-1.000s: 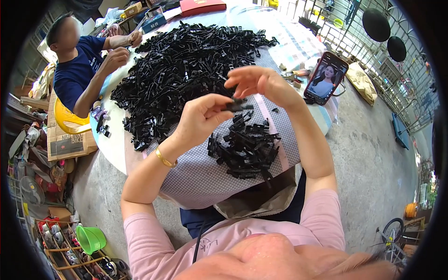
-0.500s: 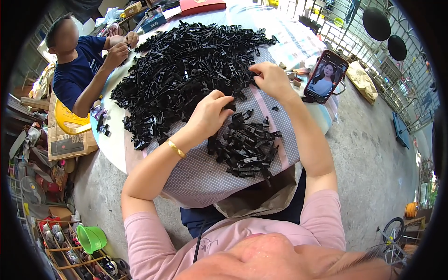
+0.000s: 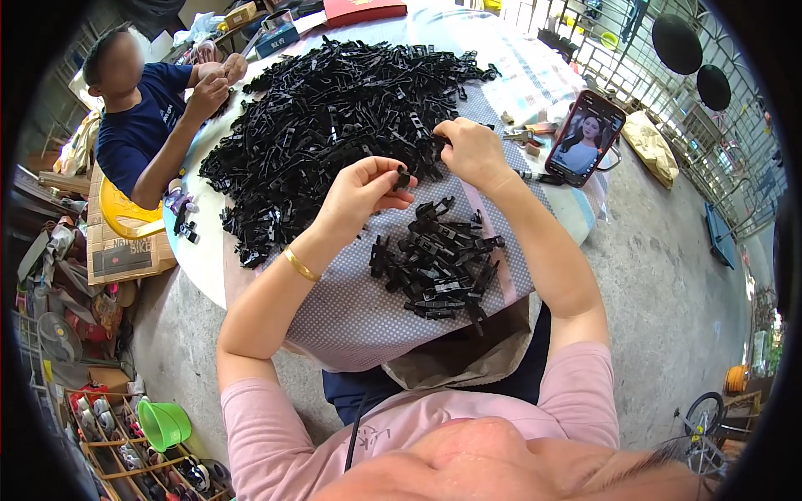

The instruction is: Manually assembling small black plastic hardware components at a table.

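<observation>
A big heap of black plastic clip-like pieces (image 3: 334,108) covers much of the round table (image 3: 351,334). A smaller pile of the same pieces (image 3: 447,259) lies nearer me on the dotted cloth. Above that pile, my left hand (image 3: 361,194) pinches a small black piece (image 3: 403,177) between thumb and fingers. My right hand (image 3: 478,152) is at the heap's right edge, fingertips closed on a black piece that they mostly hide.
A phone (image 3: 583,138) playing a video stands at the table's right, near small tools (image 3: 526,136). Across at the left, a co-worker (image 3: 146,125) in a dark shirt handles something small. An open bag (image 3: 468,359) hangs at the near edge. A red box (image 3: 363,10) sits at the back.
My left hand has lifted slightly off the heap's edge and turned, showing a black piece in its pinch. The right hand has shifted a little left along the heap.
</observation>
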Demonstrator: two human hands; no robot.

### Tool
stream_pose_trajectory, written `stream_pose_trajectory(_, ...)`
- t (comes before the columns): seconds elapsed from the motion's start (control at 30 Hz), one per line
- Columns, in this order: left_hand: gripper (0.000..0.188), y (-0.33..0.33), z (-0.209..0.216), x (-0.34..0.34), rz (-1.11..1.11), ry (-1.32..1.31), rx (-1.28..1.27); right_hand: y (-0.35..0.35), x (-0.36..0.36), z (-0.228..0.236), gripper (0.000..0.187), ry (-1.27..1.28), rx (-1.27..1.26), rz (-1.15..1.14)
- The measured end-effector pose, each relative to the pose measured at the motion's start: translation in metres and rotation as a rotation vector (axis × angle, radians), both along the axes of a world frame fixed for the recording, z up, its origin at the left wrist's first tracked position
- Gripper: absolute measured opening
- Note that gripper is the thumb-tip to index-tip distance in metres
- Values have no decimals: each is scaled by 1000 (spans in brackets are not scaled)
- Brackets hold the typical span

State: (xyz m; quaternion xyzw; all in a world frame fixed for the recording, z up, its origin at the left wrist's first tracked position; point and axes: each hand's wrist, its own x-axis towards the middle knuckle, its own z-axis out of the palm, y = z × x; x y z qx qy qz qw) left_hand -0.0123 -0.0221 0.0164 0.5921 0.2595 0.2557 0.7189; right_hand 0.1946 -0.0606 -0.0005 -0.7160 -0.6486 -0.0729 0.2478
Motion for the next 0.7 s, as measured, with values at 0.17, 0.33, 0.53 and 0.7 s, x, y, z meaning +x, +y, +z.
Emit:
stream_pose_trajectory(0.17, 15, 12, -3, -8, -70, -191, -215, -6, -4, 13, 19, 551, 224, 257)
stream_pose_trajectory(0.33, 13, 12, -8, -9, -18, -293, -175, -28, -39, 34, 22, 1251, -37, 473)
stream_pose_trajectory(0.53, 13, 12, -13, -5, -19, -341, -104, -29, -49, 27, 17, 1190, -26, 476)
stream_pose_trajectory(0.7, 20, 5, -8, -3, 143, -198, 1, -26, -50, 20, 14, 794, 185, 424)
